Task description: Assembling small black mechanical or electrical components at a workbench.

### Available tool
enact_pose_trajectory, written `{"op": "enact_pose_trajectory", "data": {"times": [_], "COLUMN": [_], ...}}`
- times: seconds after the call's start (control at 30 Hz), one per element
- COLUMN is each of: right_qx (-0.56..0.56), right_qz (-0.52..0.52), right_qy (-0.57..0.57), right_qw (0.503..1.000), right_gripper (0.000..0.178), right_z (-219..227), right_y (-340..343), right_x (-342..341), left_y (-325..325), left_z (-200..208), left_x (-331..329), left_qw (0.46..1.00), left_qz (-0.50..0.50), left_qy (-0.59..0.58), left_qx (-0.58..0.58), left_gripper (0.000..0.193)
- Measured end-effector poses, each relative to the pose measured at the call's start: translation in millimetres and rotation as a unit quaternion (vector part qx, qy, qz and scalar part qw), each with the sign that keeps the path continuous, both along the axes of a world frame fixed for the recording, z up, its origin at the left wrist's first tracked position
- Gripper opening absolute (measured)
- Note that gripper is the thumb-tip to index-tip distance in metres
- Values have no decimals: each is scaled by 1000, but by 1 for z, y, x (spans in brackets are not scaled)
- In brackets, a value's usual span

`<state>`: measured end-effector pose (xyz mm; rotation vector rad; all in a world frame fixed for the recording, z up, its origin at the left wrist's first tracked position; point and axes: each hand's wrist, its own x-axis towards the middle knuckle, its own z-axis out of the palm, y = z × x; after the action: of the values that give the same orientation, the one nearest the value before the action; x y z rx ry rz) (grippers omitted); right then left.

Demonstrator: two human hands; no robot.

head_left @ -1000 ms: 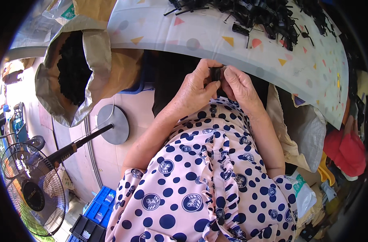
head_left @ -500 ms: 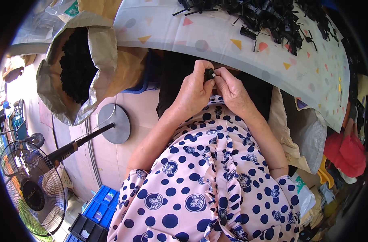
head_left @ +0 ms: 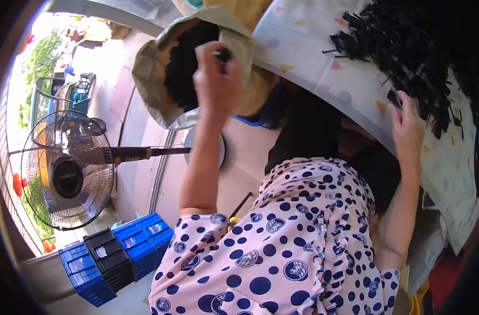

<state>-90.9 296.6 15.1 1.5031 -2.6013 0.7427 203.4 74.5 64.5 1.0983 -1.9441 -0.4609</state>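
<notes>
My left hand (head_left: 212, 84) is raised over the mouth of a pale sack (head_left: 150, 100), slightly smeared by motion. Its curled fingers hold a small black plastic part (head_left: 223, 54). Inside the sack lies a heap of black parts (head_left: 184, 68). On the right, my right hand (head_left: 409, 126) reaches over the edge of the covered table (head_left: 308, 58). Thumb and fingertips pinch another black plastic part (head_left: 393, 97) beside a big pile of black parts (head_left: 407, 58), many with thin stems.
A standing fan (head_left: 67, 178) is at the left, its pole lying across the view toward a round base (head_left: 222, 149). Blue and black crates (head_left: 111, 254) stand at the lower left. A blue bin (head_left: 273, 107) sits under the table edge beside the sack.
My hands were together in front of me around a small black part. They have parted, the left to the sack, the right to the table pile. The view has swung left.
</notes>
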Motion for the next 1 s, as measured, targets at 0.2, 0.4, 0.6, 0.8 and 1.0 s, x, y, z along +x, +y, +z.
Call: {"op": "enact_pose_trajectory", "data": {"times": [0.2, 0.4, 0.6, 0.8, 1.0], "right_qx": [101, 63, -116, -97, -114], "right_qz": [5, 52, 49, 29, 34], "right_qy": [70, 52, -162, -511, -653], "right_qw": [992, 995, 979, 854, 748], "right_gripper": [31, 28, 23, 17, 22], "right_z": [-9, -6, -12, 5, -15], "right_y": [-8, -12, -17, -5, 7], "right_x": [-28, -20, -18, 15, 31], "left_y": [-84, -37, 70, 120, 126], "left_z": [-10, -4, -35, -56, -61], "left_x": [79, 11, -87, -147, -139], "left_qw": [969, 979, 944, 890, 852], "left_qz": [84, -28, -297, -415, -409], "left_qy": [-228, -163, -62, 33, 35], "left_qx": [-36, -123, 126, 186, 325], "left_gripper": [34, 36, 65, 73, 57]}}
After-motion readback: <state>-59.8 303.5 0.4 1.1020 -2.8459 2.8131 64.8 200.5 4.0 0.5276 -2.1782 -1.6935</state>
